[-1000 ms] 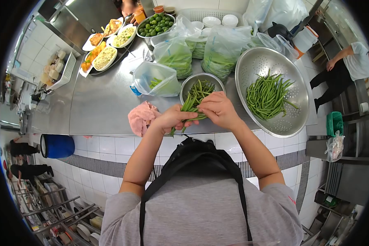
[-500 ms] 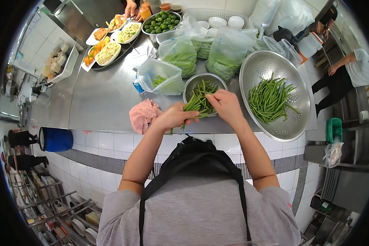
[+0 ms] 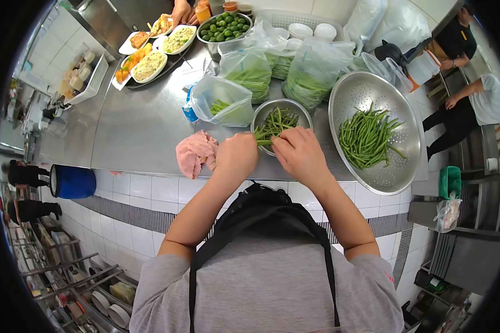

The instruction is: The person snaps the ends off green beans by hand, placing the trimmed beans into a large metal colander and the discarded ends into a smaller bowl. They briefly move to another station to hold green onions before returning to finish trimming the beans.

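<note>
My left hand (image 3: 238, 155) is closed around several green beans at the near left of a small steel bowl (image 3: 310, 117). My right hand (image 3: 301, 155) has its fingers pinched at the bean ends, over the bowl's near rim. Bean pieces (image 3: 280, 119) lie in this bowl. To the right, a large steel colander (image 3: 366, 84) holds a heap of long green beans (image 3: 368, 137). An open plastic bag (image 3: 226, 104) with a few beans in it stands behind my left hand. A pink cloth (image 3: 194, 154) lies left of that hand.
Bags of green beans (image 3: 247, 73) stand behind the bowl, near a bowl of green limes (image 3: 224, 28). Plated food (image 3: 149, 65) sits on a tray at the back left, with another person's hand (image 3: 184, 13) beside it. White bowls (image 3: 324, 31) are stacked behind. People (image 3: 491, 100) stand at the right.
My left hand has turned over, its back now upward, and the beans in it are less visible. My right hand has moved slightly down and left. At the far right, a person has come further into view.
</note>
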Demonstrator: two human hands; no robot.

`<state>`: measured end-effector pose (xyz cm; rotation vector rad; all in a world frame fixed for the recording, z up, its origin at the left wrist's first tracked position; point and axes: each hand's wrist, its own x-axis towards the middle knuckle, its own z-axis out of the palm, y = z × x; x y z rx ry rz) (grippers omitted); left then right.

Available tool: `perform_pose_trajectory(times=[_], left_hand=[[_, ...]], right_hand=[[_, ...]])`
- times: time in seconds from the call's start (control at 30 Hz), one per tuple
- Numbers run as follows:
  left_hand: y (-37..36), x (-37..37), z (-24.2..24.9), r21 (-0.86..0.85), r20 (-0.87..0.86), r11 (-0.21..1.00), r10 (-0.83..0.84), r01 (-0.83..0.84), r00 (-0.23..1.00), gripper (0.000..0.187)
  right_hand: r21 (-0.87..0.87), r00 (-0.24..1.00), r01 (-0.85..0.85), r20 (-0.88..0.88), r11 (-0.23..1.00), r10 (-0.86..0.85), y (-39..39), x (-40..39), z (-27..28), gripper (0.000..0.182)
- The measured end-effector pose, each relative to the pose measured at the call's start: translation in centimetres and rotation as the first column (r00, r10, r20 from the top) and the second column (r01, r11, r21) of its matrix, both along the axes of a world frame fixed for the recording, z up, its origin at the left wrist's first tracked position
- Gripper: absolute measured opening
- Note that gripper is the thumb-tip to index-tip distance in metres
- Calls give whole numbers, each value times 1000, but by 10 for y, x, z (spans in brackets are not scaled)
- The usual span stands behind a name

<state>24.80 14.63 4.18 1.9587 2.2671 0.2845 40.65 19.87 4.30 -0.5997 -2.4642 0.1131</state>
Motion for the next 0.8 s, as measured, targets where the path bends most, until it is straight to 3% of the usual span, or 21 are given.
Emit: perform_pose_trajectory(times=[0.07, 0.2, 0.27, 0.4, 0.47, 0.6, 0.67, 0.7, 0.77, 0.8], left_hand=[[0, 3, 1, 22, -51, 1000, 19, -18, 999, 12], [-1, 5, -3, 110, -217, 994, 23, 1, 976, 9], [-2, 5, -2, 141, -252, 989, 5, 32, 968, 8], [-6, 6, 3, 221, -356, 959, -90, 177, 930, 5], [-7, 7, 7, 234, -362, 952, -106, 200, 926, 5], [-9, 7, 10, 276, -357, 928, -142, 250, 923, 5], [-10, 7, 11, 290, -341, 925, -141, 246, 929, 5], [-10, 7, 11, 303, -325, 921, -142, 245, 935, 5], [-11, 7, 12, 302, -313, 921, -146, 244, 938, 5], [-12, 7, 12, 299, -302, 922, -152, 245, 941, 6]], right_hand=[[-137, 996, 1, -92, 991, -14, -6, -3, 2, 16], [-237, 994, 32, -89, 971, -55, -8, -3, 7, 16], [-362, 955, 62, -250, 930, -160, -6, -2, 14, 14], [-195, 983, 9, -178, 981, -45, 13, 4, 24, 14], [-123, 993, -103, -73, 987, 94, 12, 2, 29, 14], [16, 990, -126, -56, 992, 126, 11, 1, 19, 17], [79, 997, -70, 37, 994, 67, 7, -1, 15, 16], [79, 997, -71, 37, 994, 68, 6, -2, 13, 16], [-90, 969, -100, -235, 991, 77, 3, -2, 11, 14], [-90, 969, -101, -234, 991, 78, 1, -1, 13, 14]])
